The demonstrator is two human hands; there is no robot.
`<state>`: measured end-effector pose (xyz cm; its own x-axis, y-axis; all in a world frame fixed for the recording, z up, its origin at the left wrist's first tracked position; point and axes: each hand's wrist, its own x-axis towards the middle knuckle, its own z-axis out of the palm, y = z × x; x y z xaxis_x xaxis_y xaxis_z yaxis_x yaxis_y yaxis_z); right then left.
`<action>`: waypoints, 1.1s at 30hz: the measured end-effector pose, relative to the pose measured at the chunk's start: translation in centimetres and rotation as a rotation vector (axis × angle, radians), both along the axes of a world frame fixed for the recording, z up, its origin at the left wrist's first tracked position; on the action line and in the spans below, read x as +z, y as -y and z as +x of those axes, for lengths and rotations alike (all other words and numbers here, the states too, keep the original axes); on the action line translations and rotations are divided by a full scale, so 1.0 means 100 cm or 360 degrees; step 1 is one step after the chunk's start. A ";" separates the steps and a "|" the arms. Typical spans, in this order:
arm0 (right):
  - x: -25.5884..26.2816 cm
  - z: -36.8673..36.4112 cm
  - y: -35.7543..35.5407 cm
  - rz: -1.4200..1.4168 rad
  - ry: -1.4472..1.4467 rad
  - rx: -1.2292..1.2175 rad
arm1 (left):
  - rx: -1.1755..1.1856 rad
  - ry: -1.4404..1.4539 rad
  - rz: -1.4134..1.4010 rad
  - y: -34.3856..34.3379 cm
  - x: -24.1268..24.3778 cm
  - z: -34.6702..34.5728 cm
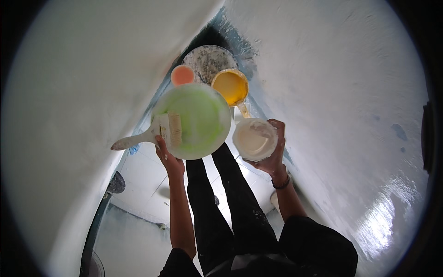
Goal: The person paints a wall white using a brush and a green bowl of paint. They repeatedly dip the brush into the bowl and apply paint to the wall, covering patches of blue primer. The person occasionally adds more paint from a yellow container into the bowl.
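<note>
My left hand [169,157] grips the near-left rim of a round green plastic basin [202,117] smeared with white. A wide flat paintbrush [162,131] lies across the basin's left side, its pale bristles over the inside and its handle sticking out past the rim. My thumb is at the brush's lower edge. On the right, my right hand [275,149] is wrapped around a white tub [255,140] with whitish material inside and residue on its rim. The tub is held just beside the basin, apart from it. White specks mark both hands.
Beyond the basin stand a stained round lid or drum top [209,62], an orange-pink cup [182,75] and a yellow long-handled dipper [232,86]. Whitish walls [86,86] close in on both sides. A dark round object [117,182] sits by the left wall on the tiled floor [138,180].
</note>
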<state>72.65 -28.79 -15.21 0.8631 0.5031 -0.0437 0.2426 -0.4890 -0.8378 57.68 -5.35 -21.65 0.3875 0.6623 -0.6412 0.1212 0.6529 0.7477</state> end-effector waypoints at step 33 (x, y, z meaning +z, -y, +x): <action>0.034 -0.015 -0.044 -0.0722 -0.0447 0.0212 | 0.0088 0.0117 0.0024 0.009 0.015 0.011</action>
<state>71.19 -24.36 -11.78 0.7173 0.4841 -0.5012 0.1241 -0.7965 -0.5917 58.75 -6.26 -20.12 0.3956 0.6935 -0.6021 0.0299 0.6455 0.7632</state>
